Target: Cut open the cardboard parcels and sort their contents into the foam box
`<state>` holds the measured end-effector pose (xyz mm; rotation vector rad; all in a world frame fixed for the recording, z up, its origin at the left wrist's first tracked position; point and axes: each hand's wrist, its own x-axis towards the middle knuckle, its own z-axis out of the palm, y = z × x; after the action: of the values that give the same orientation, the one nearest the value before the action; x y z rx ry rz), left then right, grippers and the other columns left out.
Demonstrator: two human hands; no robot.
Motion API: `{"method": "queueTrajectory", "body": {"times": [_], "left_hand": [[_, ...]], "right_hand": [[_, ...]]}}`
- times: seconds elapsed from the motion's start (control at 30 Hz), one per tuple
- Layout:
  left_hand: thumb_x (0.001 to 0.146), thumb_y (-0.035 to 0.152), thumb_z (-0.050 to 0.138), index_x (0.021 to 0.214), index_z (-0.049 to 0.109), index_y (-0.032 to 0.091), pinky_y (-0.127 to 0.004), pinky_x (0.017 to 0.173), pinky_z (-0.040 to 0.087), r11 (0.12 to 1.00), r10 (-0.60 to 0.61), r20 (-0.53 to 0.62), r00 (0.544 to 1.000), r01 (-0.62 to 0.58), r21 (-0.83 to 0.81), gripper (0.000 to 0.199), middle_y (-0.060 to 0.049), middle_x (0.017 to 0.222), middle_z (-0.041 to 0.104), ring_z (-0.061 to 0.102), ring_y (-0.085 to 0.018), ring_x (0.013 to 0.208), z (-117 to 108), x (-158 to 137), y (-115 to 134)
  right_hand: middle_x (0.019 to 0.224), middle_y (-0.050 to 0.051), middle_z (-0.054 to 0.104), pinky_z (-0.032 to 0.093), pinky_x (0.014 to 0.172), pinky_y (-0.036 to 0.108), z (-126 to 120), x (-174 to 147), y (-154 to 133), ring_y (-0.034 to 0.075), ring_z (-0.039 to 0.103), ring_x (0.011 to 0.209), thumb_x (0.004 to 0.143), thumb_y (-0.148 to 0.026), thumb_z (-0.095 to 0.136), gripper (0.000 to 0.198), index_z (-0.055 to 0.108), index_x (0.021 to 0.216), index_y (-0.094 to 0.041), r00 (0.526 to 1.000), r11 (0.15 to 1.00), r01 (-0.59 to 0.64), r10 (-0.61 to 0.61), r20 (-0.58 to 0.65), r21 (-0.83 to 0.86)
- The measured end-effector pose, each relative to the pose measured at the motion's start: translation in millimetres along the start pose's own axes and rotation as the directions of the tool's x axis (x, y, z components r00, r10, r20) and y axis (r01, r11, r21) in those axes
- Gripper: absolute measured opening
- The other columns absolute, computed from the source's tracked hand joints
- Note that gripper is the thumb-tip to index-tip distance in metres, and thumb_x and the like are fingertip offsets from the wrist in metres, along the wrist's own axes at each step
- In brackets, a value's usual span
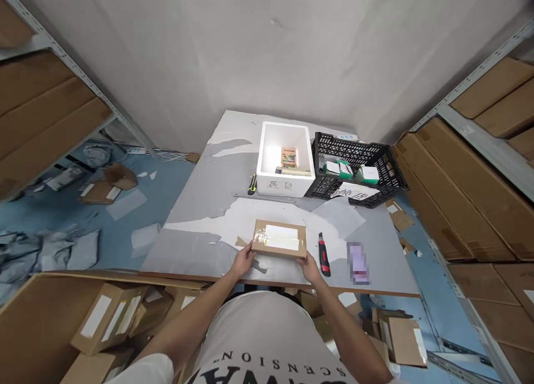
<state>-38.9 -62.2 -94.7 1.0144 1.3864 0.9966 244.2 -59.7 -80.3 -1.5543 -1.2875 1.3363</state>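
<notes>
A brown cardboard box (260,250) with a white label on top and shiny tape at its left end is held between both hands at the near part of the table. My left hand (243,260) grips its near left corner, and my right hand (308,268) has the near right corner. The undersides of the fingers are hidden by the box. Just right of it lies a red and black utility knife (324,256), with a blurred purple item (357,263) beyond that.
Behind stand a white foam box (283,188) with small packs inside and a black plastic crate (377,197) with green-white boxes. A yellow-black cutter (252,184) lies beside the foam box. Shelves of cartons (471,195) flank the table (187,245); a large carton (37,311) holds parcels at front left.
</notes>
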Motion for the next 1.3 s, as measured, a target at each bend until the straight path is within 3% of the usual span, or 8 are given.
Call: {"method": "queueTrajectory", "body": {"times": [0.2, 0.33, 0.47, 0.53, 0.73, 0.97, 1.3], "left_hand": [[0.078, 0.038, 0.056, 0.12, 0.061, 0.016, -0.044, 0.099, 0.046, 0.979, 0.078, -0.033, 0.996, -0.071, 0.189, 0.047, -0.011, 0.118, 0.065, 0.059, -0.027, 0.112, -1, -12, 17], [0.08, 0.039, 0.055, 0.122, 0.061, 0.017, -0.038, 0.083, 0.053, 0.951, 0.114, -0.094, 0.989, -0.081, 0.297, 0.048, -0.011, 0.107, 0.062, 0.06, -0.025, 0.102, 2, -15, 30], [0.079, 0.039, 0.057, 0.125, 0.06, 0.019, -0.033, 0.072, 0.054, 0.953, 0.1, -0.135, 0.986, -0.055, 0.299, 0.05, -0.009, 0.097, 0.056, 0.06, -0.022, 0.091, 7, -13, 39], [0.077, 0.04, 0.059, 0.123, 0.061, 0.018, -0.033, 0.071, 0.054, 0.954, 0.085, -0.16, 0.983, -0.034, 0.298, 0.05, -0.008, 0.095, 0.055, 0.06, -0.021, 0.087, 9, -10, 40], [0.068, 0.038, 0.07, 0.12, 0.063, 0.02, -0.035, 0.078, 0.053, 0.956, 0.03, -0.181, 0.983, 0.024, 0.292, 0.056, -0.005, 0.09, 0.056, 0.058, -0.019, 0.08, 10, -2, 32], [0.069, 0.043, 0.069, 0.125, 0.059, 0.018, -0.039, 0.08, 0.053, 0.972, 0.005, -0.191, 0.982, 0.04, 0.231, 0.062, -0.008, 0.104, 0.057, 0.058, -0.023, 0.091, 11, 4, 18], [0.071, 0.045, 0.069, 0.128, 0.056, 0.015, -0.037, 0.081, 0.053, 0.984, -0.036, -0.198, 0.98, 0.07, 0.166, 0.065, -0.012, 0.12, 0.055, 0.057, -0.024, 0.099, 14, 4, 9]], "right_hand": [[0.105, 0.014, 0.071, 0.049, 0.09, 0.043, -14, -12, -15, 0.028, 0.067, 0.095, 0.075, -0.044, 0.058, 0.038, 0.062, 0.101, -0.017, 0.998, 1.0, -0.007, 0.008, 0.065, -0.018], [0.109, 0.014, 0.068, 0.048, 0.09, 0.041, -18, -15, -21, 0.027, 0.064, 0.099, 0.078, -0.054, 0.054, 0.045, 0.062, 0.102, -0.017, 0.999, 0.997, 0.019, -0.015, 0.051, -0.078], [0.098, 0.013, 0.069, 0.046, 0.089, 0.042, -21, -10, -26, 0.028, 0.062, 0.095, 0.081, -0.064, 0.044, 0.054, 0.066, 0.094, -0.017, 0.999, 0.972, 0.045, -0.046, -0.001, -0.229], [0.095, 0.012, 0.069, 0.045, 0.09, 0.041, -21, -5, -27, 0.028, 0.061, 0.095, 0.082, -0.067, 0.04, 0.057, 0.067, 0.093, -0.017, 0.999, 0.961, 0.033, -0.036, -0.006, -0.274], [0.102, 0.011, 0.069, 0.045, 0.092, 0.039, -19, 12, -28, 0.026, 0.062, 0.099, 0.084, -0.063, 0.041, 0.058, 0.065, 0.113, -0.019, 1.0, 0.967, 0.013, -0.008, 0.024, -0.255], [0.102, 0.009, 0.071, 0.049, 0.089, 0.04, -19, 26, -30, 0.024, 0.064, 0.093, 0.078, -0.051, 0.056, 0.05, 0.065, 0.115, -0.018, 0.996, 0.975, -0.07, 0.08, 0.042, -0.211], [0.116, 0.012, 0.064, 0.054, 0.079, 0.036, -20, 28, -21, 0.022, 0.063, 0.097, 0.076, -0.05, 0.059, 0.061, 0.056, 0.128, -0.017, 0.973, 0.966, -0.22, 0.227, 0.04, -0.132]]}}
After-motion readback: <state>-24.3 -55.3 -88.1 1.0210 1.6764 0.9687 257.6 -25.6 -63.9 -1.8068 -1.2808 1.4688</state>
